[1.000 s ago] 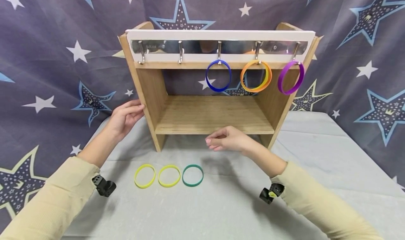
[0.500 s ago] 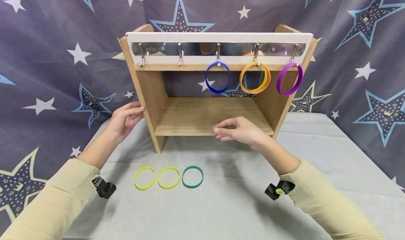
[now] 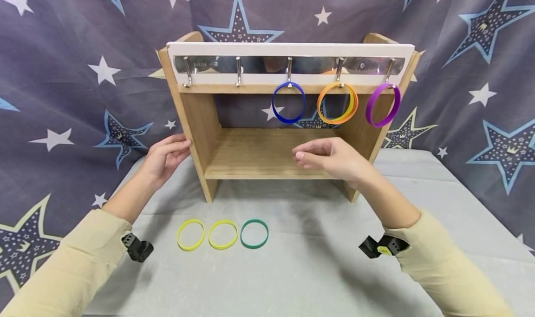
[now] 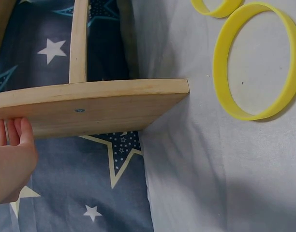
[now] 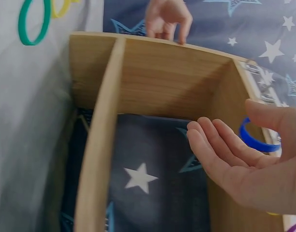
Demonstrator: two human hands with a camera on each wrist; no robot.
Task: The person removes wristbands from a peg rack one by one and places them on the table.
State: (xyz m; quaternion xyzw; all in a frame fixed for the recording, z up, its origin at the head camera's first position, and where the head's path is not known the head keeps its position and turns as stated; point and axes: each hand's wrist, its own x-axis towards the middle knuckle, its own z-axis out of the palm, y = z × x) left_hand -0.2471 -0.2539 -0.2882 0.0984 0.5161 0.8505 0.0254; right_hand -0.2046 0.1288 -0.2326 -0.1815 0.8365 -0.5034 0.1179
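Observation:
In the head view, my left hand (image 3: 166,159) touches the outer left side of a wooden shelf (image 3: 259,149) with its fingertips. The left wrist view has those straight fingers against the side panel. My right hand (image 3: 330,159) hovers in front of the shelf's lower board, fingers loosely extended, holding nothing; the right wrist view shows its bare palm. Nearby, a blue silicone wristband (image 3: 288,121) hangs on the middle hook. An orange wristband (image 3: 319,104) and a yellow one (image 3: 350,108) share the hook to its right. A purple wristband (image 3: 370,112) hangs on the far right hook.
The metal hook rail (image 3: 263,65) runs along the shelf's top front; its two left hooks are bare. On the grey cloth (image 3: 292,275) lie two yellow wristbands (image 3: 191,249) and a green wristband (image 3: 254,247) in a row. A star-patterned curtain (image 3: 138,38) hangs behind.
My right hand has risen and moved to the right, from below the lower board's front edge to in front of the board. My left hand stays at the side panel.

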